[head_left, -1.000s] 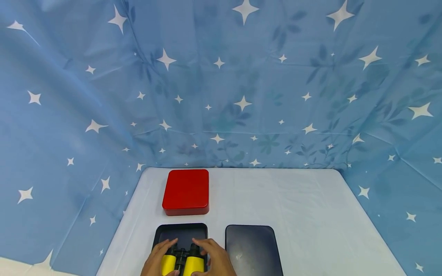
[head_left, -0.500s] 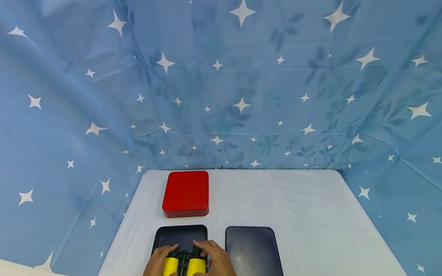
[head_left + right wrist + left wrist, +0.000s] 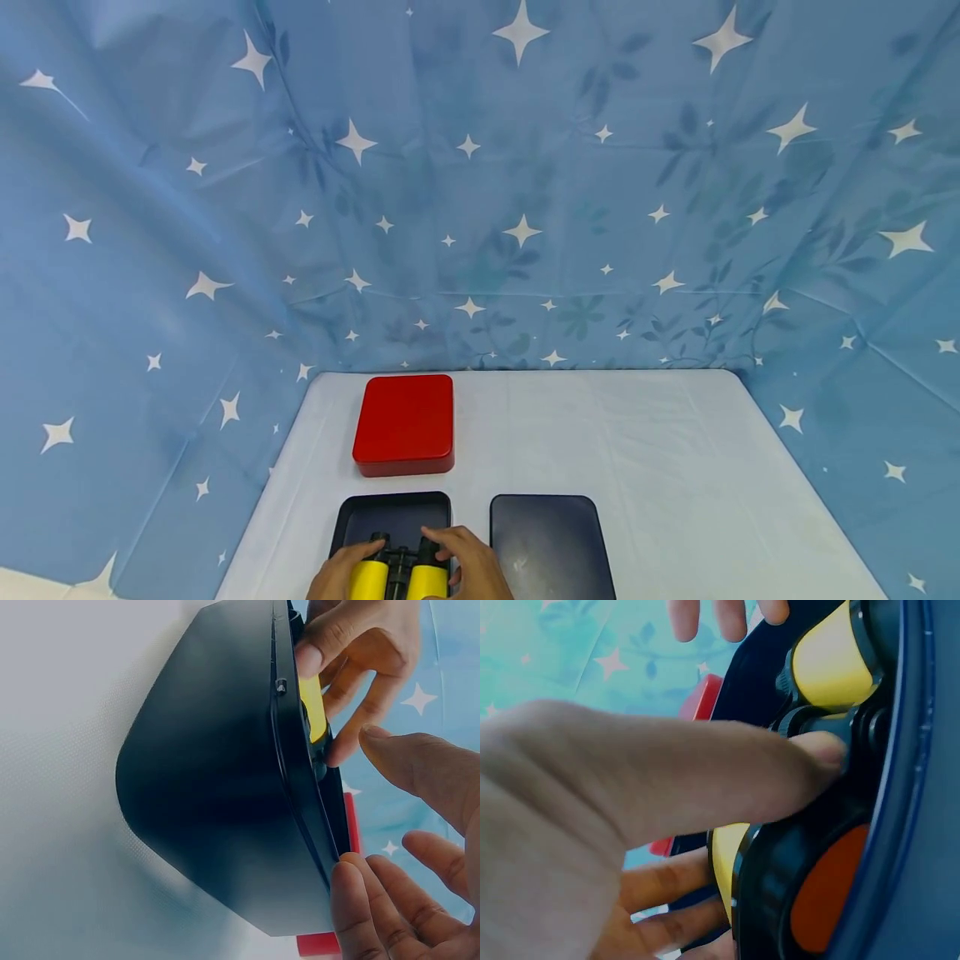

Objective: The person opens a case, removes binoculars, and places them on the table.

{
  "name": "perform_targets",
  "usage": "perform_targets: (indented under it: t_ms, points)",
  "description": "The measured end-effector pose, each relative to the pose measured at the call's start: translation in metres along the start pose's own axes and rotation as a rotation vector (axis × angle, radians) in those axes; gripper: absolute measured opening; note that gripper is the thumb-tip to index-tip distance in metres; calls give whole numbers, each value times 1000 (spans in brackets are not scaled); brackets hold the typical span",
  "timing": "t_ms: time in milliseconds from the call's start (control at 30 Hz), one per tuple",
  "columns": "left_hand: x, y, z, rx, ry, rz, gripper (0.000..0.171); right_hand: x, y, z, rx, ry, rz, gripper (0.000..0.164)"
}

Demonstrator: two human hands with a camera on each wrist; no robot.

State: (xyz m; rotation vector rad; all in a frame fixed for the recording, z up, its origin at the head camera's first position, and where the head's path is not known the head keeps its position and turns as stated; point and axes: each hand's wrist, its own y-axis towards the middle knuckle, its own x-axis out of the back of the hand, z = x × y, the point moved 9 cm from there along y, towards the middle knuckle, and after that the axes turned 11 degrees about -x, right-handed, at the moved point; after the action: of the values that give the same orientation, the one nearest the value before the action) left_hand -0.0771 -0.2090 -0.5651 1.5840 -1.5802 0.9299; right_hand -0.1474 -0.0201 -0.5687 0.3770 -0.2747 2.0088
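Note:
In the head view, yellow-and-black binoculars (image 3: 428,581) lie inside an open black box (image 3: 397,510) at the bottom edge. My left hand (image 3: 336,575) grips the left barrel. In the left wrist view, my thumb (image 3: 727,772) lies over the middle of the binoculars, with fingers round the yellow side and an orange-red lens (image 3: 829,892) facing out. My right hand (image 3: 478,568) is at the right barrel in the head view. The right wrist view has its fingertips (image 3: 349,889) at the box's edge, the thumb apart and nothing held.
A flat dark box lid (image 3: 551,542) lies to the right of the black box. Behind stands a red box (image 3: 405,421) on the white tabletop (image 3: 660,467). A blue star-patterned curtain (image 3: 480,192) hangs round the back and sides.
The head view has tilted slightly, so everything sits a little lower. My left fingers have lowered a bit on the binoculars. The right hand keeps nearly the same place.

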Motion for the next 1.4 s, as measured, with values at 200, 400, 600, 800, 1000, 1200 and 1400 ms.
perform_targets:
  t_ms: [200, 400, 600, 800, 1000, 1200, 1400]
  points:
    - [6, 2, -3, -84, -63, 38, 113, 2, 0, 3, 56, -10, -10, 68]
    - [6, 3, 0, -91, -79, 67, 109, 0, 0, -2, -16, -3, -3, 69]
    - [8, 3, -3, -93, -33, 81, 110, -2, 0, -2, -60, -11, 9, 73]
    - [24, 2, -12, -120, -42, 69, 113, -3, 0, 1, -57, -40, -6, 75]
    - [33, -1, -15, -79, -125, 79, 114, -6, 3, 0, -69, -65, -14, 77]
    - [38, -3, -15, -3, -129, 110, 117, -5, 3, 2, -92, -115, -64, 65]
    - [40, 19, -3, 11, -313, 36, 94, 0, 3, 5, -144, -50, -80, 61]
